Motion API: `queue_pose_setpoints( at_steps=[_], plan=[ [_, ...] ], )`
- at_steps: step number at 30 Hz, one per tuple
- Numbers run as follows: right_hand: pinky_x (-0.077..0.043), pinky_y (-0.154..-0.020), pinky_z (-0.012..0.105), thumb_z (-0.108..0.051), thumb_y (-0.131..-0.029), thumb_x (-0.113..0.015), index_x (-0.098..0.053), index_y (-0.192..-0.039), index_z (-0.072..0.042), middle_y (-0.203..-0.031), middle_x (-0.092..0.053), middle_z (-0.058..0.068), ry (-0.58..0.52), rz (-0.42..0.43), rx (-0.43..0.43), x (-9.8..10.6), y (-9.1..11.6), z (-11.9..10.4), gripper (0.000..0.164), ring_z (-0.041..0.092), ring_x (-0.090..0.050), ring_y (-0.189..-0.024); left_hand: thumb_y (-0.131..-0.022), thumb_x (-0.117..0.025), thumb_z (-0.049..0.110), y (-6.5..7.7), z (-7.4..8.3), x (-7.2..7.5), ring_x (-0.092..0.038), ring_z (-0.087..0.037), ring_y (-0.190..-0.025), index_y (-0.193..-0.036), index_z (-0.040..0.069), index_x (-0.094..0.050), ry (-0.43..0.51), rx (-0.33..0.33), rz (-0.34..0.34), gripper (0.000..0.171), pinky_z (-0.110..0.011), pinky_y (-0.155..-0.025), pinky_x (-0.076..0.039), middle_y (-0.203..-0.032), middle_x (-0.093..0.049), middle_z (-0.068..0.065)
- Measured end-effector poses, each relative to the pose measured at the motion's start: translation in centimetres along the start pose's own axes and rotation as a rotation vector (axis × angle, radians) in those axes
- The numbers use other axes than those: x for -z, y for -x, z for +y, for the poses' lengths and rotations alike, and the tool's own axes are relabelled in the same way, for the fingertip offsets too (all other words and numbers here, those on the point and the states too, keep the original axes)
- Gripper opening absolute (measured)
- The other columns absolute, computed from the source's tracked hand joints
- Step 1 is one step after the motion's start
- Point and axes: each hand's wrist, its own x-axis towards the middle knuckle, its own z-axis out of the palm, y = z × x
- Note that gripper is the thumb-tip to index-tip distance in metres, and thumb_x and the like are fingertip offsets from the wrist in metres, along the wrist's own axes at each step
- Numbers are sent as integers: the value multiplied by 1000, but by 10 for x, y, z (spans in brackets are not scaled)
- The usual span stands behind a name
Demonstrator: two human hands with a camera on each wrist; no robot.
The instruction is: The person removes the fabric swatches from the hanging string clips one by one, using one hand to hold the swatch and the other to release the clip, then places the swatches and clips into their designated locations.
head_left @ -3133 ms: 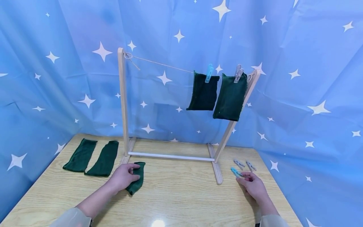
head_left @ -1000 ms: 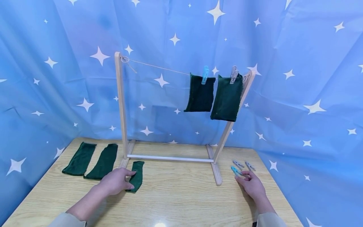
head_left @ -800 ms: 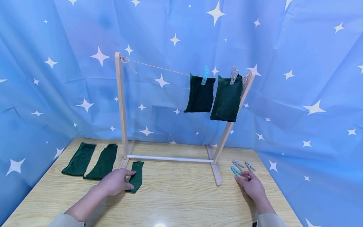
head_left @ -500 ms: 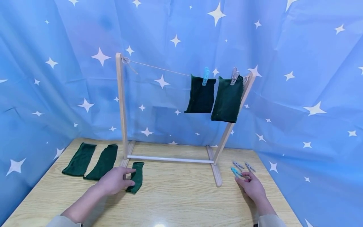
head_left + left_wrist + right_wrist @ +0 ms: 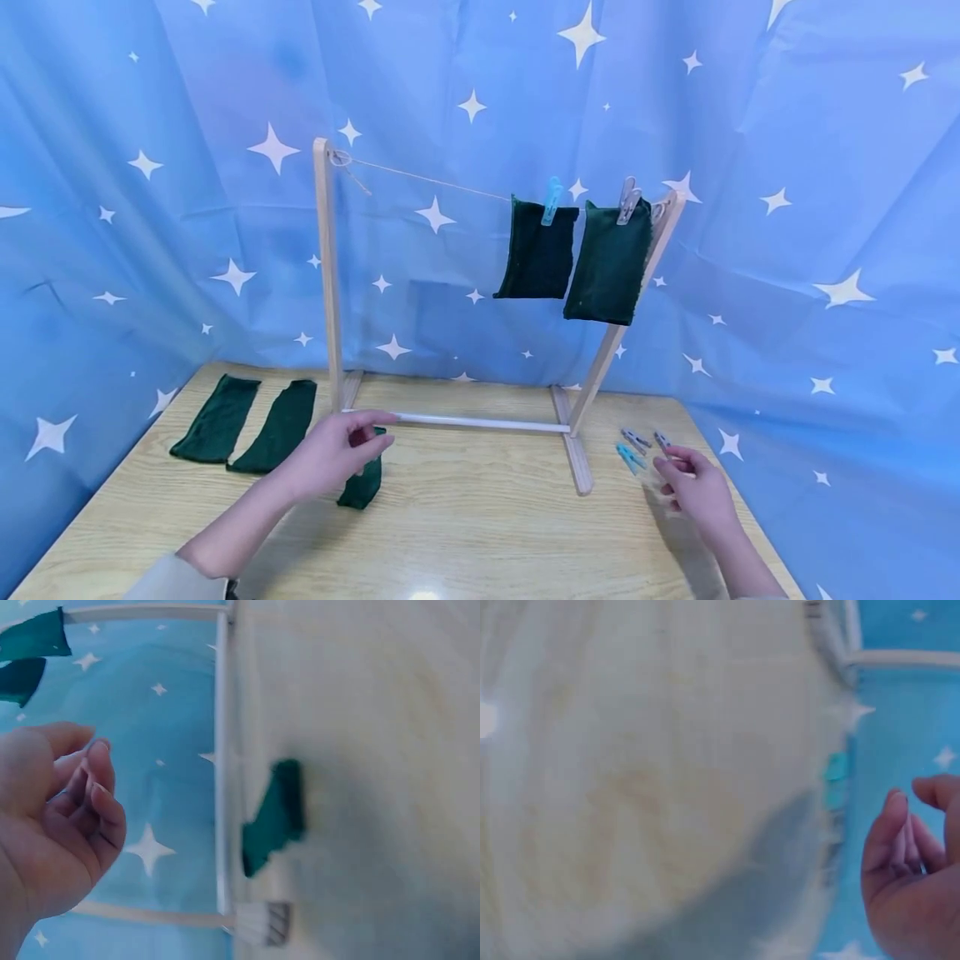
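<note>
My left hand [image 5: 341, 454] hovers above a small dark green cloth [image 5: 362, 490] and partly covers it in the head view. In the left wrist view that cloth [image 5: 276, 817] lies on the table apart from the loosely bent, empty fingers [image 5: 109, 817]. On the right, my right hand [image 5: 697, 487] is raised close to a blue clothespin [image 5: 630, 457] and two grey clothespins, one farther left [image 5: 636, 438] and one [image 5: 662, 442] overlapped by the fingertips. Nothing sits between thumb and fingers [image 5: 885, 832] in the right wrist view.
A wooden drying rack [image 5: 327, 275] with a string line stands mid-table. Two green cloths hang at its right end, under a blue clothespin [image 5: 552, 202] and a grey clothespin [image 5: 628, 202]. Two more green cloths [image 5: 217, 419] lie flat at the left. A starry curtain [image 5: 450, 333] stands behind.
My left hand has lifted off the green cloth, leaving it on the table. My right hand has let go of the blue clothespin and moved up and right; the pin lies beside the grey ones.
</note>
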Motion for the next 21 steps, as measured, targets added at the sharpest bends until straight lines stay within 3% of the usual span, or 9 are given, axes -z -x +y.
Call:
queue_pose_setpoints(
  at_steps=[7, 13, 21],
  plan=[
    [-61, -64, 31, -38, -112, -66, -54, -156, -4, -112, -63, -3, 20, 10, 192, 17, 16, -51, 57, 10, -67, -81, -110, -70, 28, -20, 35, 2, -66, -18, -68, -141, 13, -74, 34, -103, 59, 35, -29, -57, -49, -80, -67, 0],
    [-60, -61, 32, -38, -112, -66, -58, -153, -6, -111, -63, -4, 18, -5, 310, 20, 30, -101, 53, 14, -68, -80, -111, -69, 28, -39, 65, 7, -69, -21, -71, -143, 17, -73, 59, -163, 54, 34, -31, -59, -50, -84, -70, 0],
    [-60, -63, 30, -43, -112, -65, -62, -151, -13, -116, -61, -5, 68, -9, 442, 24, 43, -168, 49, 14, -67, -78, -111, -69, 34, -70, 104, 17, -72, -32, -81, -142, 23, -73, 163, -156, 55, 34, -33, -65, -53, -88, -73, -6]
  ],
)
